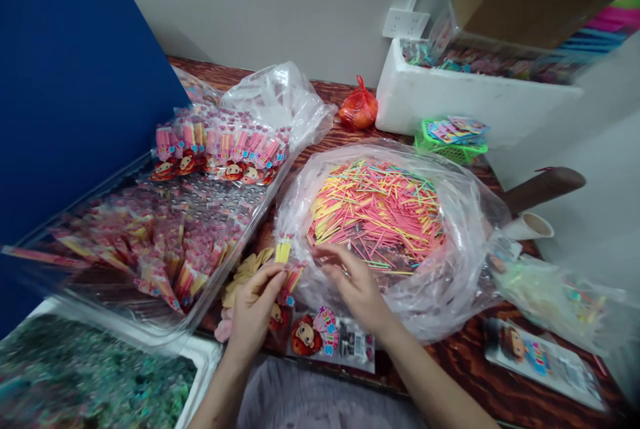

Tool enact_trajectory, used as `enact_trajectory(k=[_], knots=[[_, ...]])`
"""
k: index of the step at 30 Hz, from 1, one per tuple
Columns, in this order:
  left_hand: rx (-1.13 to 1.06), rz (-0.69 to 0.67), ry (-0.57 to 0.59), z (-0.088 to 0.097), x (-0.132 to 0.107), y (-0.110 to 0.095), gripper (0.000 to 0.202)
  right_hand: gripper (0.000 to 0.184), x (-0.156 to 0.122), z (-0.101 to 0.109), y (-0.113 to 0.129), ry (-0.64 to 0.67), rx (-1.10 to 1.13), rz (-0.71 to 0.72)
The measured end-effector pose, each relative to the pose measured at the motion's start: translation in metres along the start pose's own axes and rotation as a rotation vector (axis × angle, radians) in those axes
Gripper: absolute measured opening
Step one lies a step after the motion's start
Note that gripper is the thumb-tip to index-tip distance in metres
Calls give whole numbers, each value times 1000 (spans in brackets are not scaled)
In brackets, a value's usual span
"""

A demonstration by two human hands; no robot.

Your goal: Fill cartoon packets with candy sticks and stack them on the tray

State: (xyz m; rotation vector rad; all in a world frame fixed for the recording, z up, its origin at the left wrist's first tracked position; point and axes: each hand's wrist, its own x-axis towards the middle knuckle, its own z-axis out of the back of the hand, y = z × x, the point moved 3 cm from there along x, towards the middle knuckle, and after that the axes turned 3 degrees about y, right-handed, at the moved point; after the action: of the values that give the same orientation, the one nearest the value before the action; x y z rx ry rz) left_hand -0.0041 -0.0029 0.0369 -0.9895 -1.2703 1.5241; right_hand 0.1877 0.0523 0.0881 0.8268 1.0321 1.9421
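Between the thumb and fingers of my left hand (256, 306) is a small clear printed packet (294, 282) with pink and yellow sticks inside. Yellow sticks (283, 250) in clear wrap show just above those fingertips; whether they belong to the same packet I cannot tell. My right hand (356, 286) is a little to the right, its fingers curved and apart, by the near left edge of a big clear plastic bag (463, 229). Loose pink, yellow and green thin sticks (380, 209) lie heaped in that bag. Below my hands, flat printed packets (327, 336) lie at the table edge.
A clear plastic tray (240, 252) at left holds many filled packets (235, 156). Behind stand a red bag (359, 108), a white foam box (450, 96) and a green basket (453, 149). A paper cup (531, 226) and a printed pouch (543, 359) are at right.
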Motion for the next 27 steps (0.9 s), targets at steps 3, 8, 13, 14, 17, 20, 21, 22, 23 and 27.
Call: enact_trajectory(k=[3, 8, 13, 14, 17, 20, 21, 22, 23, 27], knots=[[119, -75, -117, 9, 9, 10, 23, 24, 11, 10, -43, -54, -423, -101], [378, -226, -219, 0, 23, 28, 21, 51, 31, 6, -75, 133, -900, -79], [463, -280, -206, -6, 23, 31, 19, 46, 49, 16, -77, 325, -986, 5], [469, -283, -204, -6, 23, 30, 18, 44, 51, 20, -78, 348, -987, 16], [473, -287, -199, -5, 22, 31, 17, 38, 56, 28, -83, 364, -988, 39], [470, -287, -194, -5, 23, 32, 17, 24, 54, 25, -82, 360, -1045, 69], [470, -289, -193, -5, 23, 32, 16, 20, 53, 21, -80, 365, -1076, 84], [471, -292, -192, -6, 23, 32, 16, 18, 51, 17, -78, 368, -1108, 103], [471, -294, -194, -6, 23, 32, 16, 17, 50, 12, -76, 370, -1137, 124], [476, -299, -198, -7, 23, 31, 16, 23, 48, -3, -78, 349, -1195, 183]])
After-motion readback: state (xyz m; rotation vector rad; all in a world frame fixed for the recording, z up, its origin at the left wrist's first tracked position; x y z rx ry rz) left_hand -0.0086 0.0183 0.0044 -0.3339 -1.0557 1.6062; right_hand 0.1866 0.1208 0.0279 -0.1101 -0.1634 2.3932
